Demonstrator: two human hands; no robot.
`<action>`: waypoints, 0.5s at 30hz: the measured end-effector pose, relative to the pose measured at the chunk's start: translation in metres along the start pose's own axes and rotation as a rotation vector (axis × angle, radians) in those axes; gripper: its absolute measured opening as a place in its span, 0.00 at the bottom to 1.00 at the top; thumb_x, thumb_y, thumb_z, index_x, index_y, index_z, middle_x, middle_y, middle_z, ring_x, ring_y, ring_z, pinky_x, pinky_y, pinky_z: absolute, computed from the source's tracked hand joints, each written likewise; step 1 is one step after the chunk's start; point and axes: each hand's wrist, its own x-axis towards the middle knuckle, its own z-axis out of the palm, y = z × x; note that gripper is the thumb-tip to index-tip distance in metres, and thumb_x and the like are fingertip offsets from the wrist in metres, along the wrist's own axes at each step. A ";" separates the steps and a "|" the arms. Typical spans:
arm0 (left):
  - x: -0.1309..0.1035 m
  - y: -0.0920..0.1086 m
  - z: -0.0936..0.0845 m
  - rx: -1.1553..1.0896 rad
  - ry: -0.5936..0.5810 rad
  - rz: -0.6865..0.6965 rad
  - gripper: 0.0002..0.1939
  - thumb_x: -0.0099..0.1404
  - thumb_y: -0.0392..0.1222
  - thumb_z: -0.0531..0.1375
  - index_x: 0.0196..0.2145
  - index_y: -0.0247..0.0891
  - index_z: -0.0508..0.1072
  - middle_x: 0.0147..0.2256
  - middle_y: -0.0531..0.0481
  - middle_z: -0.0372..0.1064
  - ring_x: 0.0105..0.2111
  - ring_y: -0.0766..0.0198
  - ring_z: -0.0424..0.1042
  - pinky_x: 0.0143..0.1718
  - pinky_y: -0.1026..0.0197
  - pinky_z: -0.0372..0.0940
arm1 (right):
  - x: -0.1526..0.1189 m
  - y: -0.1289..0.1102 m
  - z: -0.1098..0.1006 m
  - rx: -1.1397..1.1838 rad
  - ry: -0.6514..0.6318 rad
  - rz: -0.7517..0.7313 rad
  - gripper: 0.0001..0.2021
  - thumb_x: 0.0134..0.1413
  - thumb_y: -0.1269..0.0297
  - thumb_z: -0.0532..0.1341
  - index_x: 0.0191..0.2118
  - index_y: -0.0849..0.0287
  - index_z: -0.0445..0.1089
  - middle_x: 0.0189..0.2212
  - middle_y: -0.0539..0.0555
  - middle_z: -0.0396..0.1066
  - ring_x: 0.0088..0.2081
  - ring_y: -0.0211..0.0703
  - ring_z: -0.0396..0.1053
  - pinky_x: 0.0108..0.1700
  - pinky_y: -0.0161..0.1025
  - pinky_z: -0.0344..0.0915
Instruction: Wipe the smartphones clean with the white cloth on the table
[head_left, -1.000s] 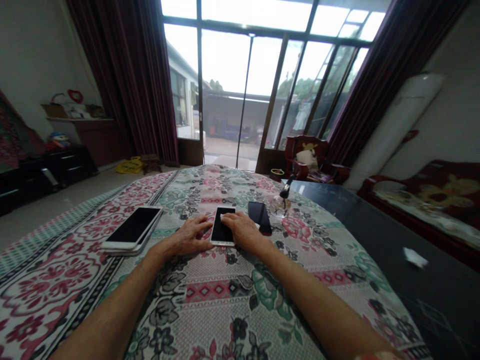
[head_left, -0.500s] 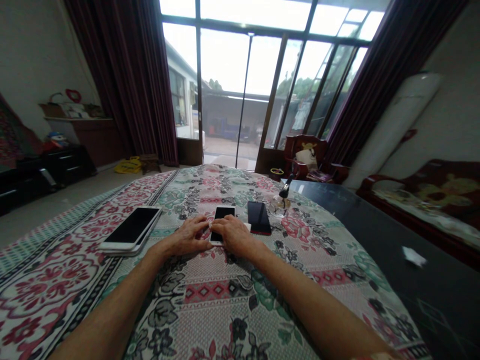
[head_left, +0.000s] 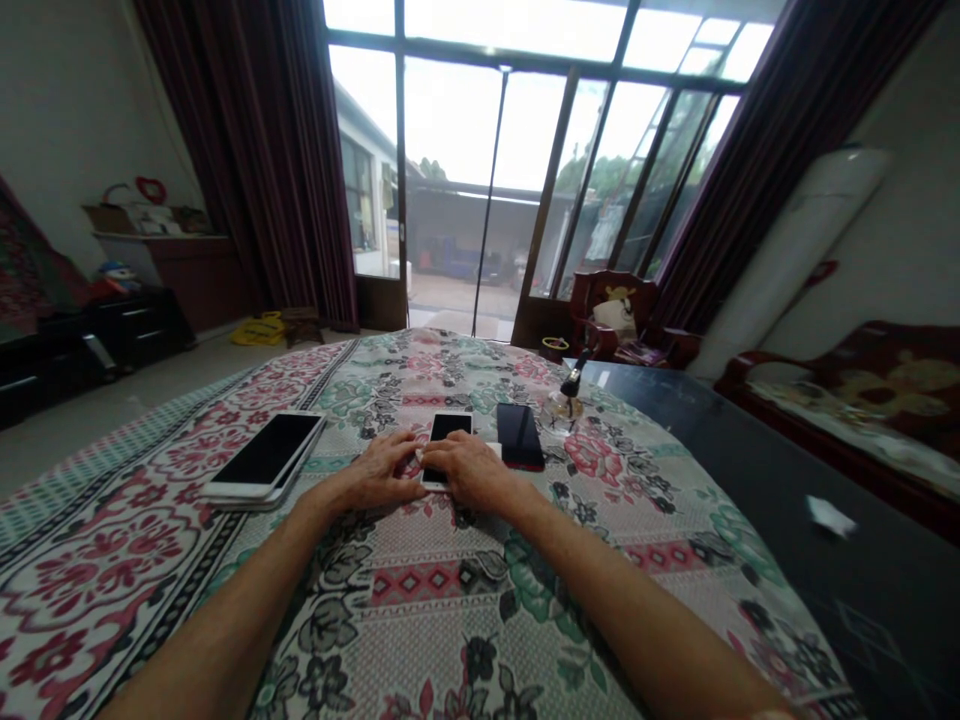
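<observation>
A white-framed smartphone [head_left: 452,423] with a dark screen lies face up on the patterned tablecloth. My left hand [head_left: 382,472] is at its left side, fingertips by the edge and thumb at the lower corner, steadying it. Across the screen lies my right hand [head_left: 474,472], fingers bent and pressed down. A white tissue [head_left: 496,450] pokes out past the right hand's far side, and a white bit shows at its fingertips. The middle of the phone is hidden beneath that hand. Just to the right rests a black smartphone [head_left: 519,436] with a reddish lower edge.
Two stacked white tablets [head_left: 266,455] lie left of my hands. A small glass bottle [head_left: 564,410] with a black brush-like top stands at the right. The tablecloth [head_left: 420,630] covers the table beside a dark tabletop [head_left: 720,440], where a crumpled white paper [head_left: 831,516] lies.
The right hand stays on the phone with barely any shift. The whole view has moved very slightly; the left hand keeps its place.
</observation>
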 end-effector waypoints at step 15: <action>0.000 0.001 0.000 -0.024 0.037 0.023 0.33 0.57 0.52 0.63 0.58 0.40 0.63 0.62 0.41 0.53 0.62 0.46 0.51 0.61 0.46 0.48 | 0.005 0.004 0.003 -0.027 -0.003 0.084 0.15 0.58 0.72 0.55 0.50 0.55 0.70 0.51 0.55 0.69 0.45 0.44 0.63 0.50 0.41 0.56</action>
